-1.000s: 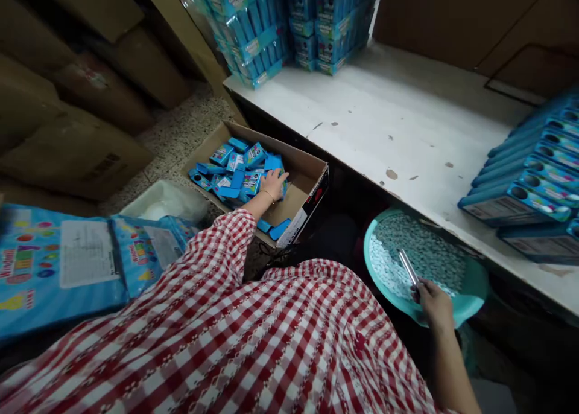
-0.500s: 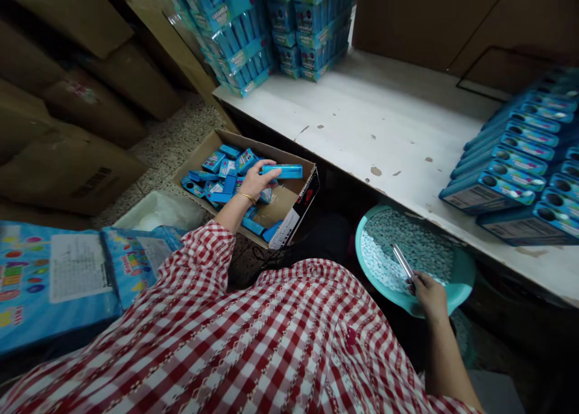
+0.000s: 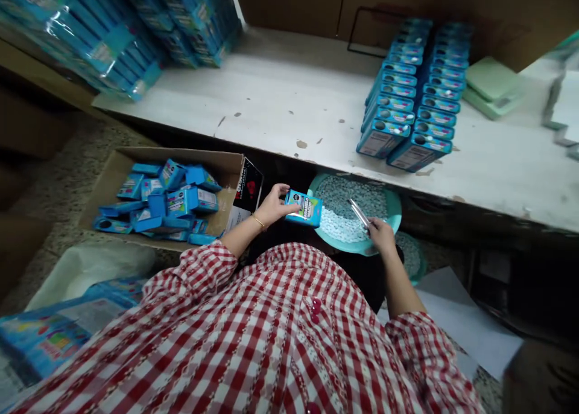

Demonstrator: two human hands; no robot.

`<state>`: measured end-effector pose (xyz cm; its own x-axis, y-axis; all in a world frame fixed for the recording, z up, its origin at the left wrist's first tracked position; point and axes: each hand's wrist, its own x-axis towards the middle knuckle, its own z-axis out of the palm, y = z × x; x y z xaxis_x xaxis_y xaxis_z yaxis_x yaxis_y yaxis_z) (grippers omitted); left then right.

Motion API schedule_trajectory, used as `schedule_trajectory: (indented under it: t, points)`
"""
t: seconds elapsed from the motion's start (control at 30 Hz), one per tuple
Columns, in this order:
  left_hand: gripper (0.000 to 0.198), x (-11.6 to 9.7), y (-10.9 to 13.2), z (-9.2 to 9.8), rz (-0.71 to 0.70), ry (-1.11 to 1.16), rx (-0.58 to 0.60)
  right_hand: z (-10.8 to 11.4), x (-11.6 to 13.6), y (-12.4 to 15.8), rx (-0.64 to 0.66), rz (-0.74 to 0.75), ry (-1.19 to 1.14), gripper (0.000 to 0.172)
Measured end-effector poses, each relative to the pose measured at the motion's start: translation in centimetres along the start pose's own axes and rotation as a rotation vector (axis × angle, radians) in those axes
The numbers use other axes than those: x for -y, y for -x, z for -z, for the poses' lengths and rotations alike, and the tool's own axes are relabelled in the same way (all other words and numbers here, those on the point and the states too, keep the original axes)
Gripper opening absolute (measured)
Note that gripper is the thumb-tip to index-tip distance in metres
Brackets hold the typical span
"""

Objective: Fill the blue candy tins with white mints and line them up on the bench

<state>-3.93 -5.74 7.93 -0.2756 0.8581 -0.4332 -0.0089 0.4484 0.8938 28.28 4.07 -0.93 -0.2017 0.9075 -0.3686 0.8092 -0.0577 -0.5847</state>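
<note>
My left hand [image 3: 275,206] grips a small blue printed box [image 3: 304,209] by its side, holding it above the rim of a teal round basin [image 3: 394,212]. The basin is heaped with small pale candies [image 3: 348,204]. My right hand [image 3: 382,234] is shut on a slim metal tube [image 3: 359,215], whose tip points into the heap. Nearest my left elbow, a cardboard carton [image 3: 228,171] holds several loose blue boxes [image 3: 181,200]. My red-and-white checked sleeves cover the lower view.
A chipped white bench [image 3: 289,85] runs across the view, bearing upright rows of blue boxes [image 3: 407,94] and shrink-wrapped packs [image 3: 94,43]. A green scale [image 3: 491,79] stands at its right. A white sack [image 3: 94,272] and loose paper [image 3: 461,317] lie below.
My left hand has lifted the blue box out of the carton and carried it right, over the basin's rim. The view has swung right; my right hand stays at the basin with the tube.
</note>
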Motion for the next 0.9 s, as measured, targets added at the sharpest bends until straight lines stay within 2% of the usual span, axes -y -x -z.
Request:
schedule_trajectory:
  t: [0.07,0.2,0.27,0.33,0.43,0.5,0.57,0.63,0.7,0.8,0.9]
  points:
    - [0.073,0.1,-0.1,0.2,-0.106,-0.287,0.012,0.7,0.1,0.1,-0.042,0.003,0.155,0.040]
    - [0.056,-0.3,0.6,0.5,-0.281,-0.848,0.101,2.4,0.5,0.5,-0.061,0.031,0.484,0.041]
    - [0.058,-0.4,1.0,0.4,-0.302,-1.023,0.178,3.2,0.8,0.7,-0.041,0.079,0.602,0.041]
    - [0.065,-0.1,1.2,0.1,-0.259,-1.101,0.295,3.5,1.2,0.7,-0.004,0.123,0.644,0.039]
    - [0.062,0.8,0.9,0.0,-0.206,-1.047,0.405,2.2,1.7,0.3,0.054,0.131,0.588,0.037]
    - [0.053,1.3,0.5,0.2,-0.220,-0.899,0.480,0.0,2.2,-0.4,0.077,0.101,0.551,0.037]
    - [0.047,1.4,0.0,0.8,-0.190,-0.726,0.624,-2.8,2.9,-1.5,0.102,0.044,0.457,0.039]
    - [0.051,1.4,-0.5,1.7,-0.115,-0.606,0.760,-5.5,3.6,-2.7,0.126,-0.009,0.300,0.041]
    - [0.064,1.3,-1.0,2.6,-0.087,-0.567,0.835,-7.6,4.3,-3.9,0.131,-0.041,0.156,0.041]
    - [0.074,1.2,-1.4,4.0,-0.173,-0.621,0.852,-8.8,4.8,-5.0,0.127,-0.029,0.049,0.041]
    - [0.054,0.9,-1.5,4.7,-0.260,-0.753,0.788,-8.0,4.5,-4.9,0.125,-0.006,-0.064,0.038]
